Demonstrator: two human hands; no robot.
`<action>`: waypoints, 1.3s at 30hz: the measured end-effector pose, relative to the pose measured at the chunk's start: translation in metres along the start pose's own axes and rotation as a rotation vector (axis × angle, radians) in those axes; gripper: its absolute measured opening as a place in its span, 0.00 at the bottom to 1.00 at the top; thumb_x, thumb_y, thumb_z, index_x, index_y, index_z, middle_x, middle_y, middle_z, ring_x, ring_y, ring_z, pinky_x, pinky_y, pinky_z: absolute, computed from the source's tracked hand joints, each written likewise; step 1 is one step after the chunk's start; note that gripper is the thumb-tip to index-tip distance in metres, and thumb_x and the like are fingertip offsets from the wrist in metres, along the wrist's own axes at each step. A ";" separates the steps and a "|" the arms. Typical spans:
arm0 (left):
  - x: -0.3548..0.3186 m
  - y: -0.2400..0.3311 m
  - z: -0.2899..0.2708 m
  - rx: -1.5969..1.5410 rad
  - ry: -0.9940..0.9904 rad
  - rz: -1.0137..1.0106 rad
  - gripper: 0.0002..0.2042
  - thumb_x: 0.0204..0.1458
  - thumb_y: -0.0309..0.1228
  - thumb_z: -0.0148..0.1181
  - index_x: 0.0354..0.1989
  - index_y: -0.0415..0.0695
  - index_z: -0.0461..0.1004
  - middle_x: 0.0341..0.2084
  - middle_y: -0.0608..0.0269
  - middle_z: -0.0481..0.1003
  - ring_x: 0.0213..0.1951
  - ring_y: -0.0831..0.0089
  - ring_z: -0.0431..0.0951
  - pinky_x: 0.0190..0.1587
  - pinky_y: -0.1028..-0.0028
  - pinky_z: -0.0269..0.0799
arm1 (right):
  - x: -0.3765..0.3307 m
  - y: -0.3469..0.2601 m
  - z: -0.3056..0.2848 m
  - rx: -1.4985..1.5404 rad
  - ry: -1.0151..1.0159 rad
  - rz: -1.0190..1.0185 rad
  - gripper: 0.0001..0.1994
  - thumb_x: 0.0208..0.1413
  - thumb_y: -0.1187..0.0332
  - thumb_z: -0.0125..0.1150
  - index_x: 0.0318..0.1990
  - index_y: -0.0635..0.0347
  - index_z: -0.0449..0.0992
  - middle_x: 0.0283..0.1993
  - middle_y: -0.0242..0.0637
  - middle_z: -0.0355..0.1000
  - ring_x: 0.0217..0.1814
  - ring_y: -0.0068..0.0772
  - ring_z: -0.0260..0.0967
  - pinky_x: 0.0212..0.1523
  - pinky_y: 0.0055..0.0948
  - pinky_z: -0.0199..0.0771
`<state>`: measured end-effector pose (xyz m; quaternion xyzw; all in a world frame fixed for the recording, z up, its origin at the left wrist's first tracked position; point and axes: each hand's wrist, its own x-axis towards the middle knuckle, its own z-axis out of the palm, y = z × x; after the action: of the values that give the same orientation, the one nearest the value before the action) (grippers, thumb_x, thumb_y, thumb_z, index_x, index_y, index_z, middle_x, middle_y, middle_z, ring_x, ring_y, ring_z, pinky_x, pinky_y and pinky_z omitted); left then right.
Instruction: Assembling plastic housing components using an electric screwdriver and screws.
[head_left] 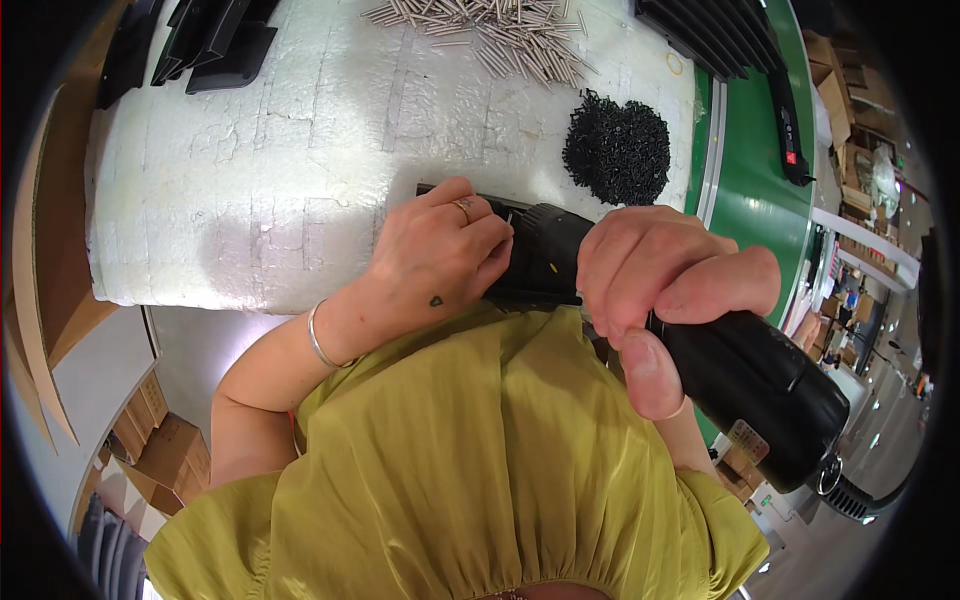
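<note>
In front of my body, at the near edge of the padded surface, lies a long black part [535, 284] with a channel shape. My left hand [440, 240] is closed over its left portion with curled fingers; the fingertips are hidden. A ring and a bracelet are on that hand and wrist. My right hand [660, 285] wraps around a black electric screwdriver [760, 385], tilted with its nose toward the part, right beside my left fingers. The tip of the screwdriver is out of sight.
A heap of small black screws [617, 148] lies to the right, and a pile of silver metal pins [515, 35] farther back. Black brackets [220, 45] stand at the far left, black ribbed parts [710, 38] at the far right. A green surface [750, 210] borders the padding [300, 140].
</note>
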<state>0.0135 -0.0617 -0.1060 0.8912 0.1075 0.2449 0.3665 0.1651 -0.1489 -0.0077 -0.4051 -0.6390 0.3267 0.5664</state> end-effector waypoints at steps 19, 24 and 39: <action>0.022 0.020 -0.018 0.131 -0.503 0.089 0.34 0.30 0.37 0.71 0.52 0.48 0.68 0.50 0.58 0.65 0.52 0.57 0.64 0.55 0.61 0.59 | -0.086 -0.025 -0.037 -0.034 0.845 -0.052 0.15 0.43 0.77 0.50 0.42 0.62 0.61 0.19 0.36 0.60 0.15 0.26 0.53 0.19 0.27 0.58; 0.031 0.025 -0.023 0.097 -0.515 0.053 0.34 0.30 0.37 0.70 0.53 0.48 0.67 0.50 0.57 0.65 0.51 0.55 0.64 0.55 0.61 0.60 | -0.087 -0.013 -0.036 -0.130 1.003 -0.032 0.15 0.44 0.71 0.49 0.43 0.58 0.65 0.18 0.31 0.54 0.17 0.24 0.51 0.27 0.30 0.57; 0.090 0.014 0.042 -0.221 -0.144 0.227 0.12 0.37 0.31 0.68 0.32 0.43 0.77 0.29 0.62 0.73 0.37 0.61 0.69 0.40 0.67 0.68 | -0.076 -0.031 -0.043 0.033 0.888 -0.256 0.16 0.45 0.71 0.49 0.45 0.56 0.62 0.18 0.30 0.57 0.16 0.24 0.53 0.24 0.28 0.58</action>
<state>0.1127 -0.0638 -0.0895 0.8672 -0.0480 0.2306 0.4388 0.2057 -0.2322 -0.0087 -0.4147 -0.3743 0.0591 0.8273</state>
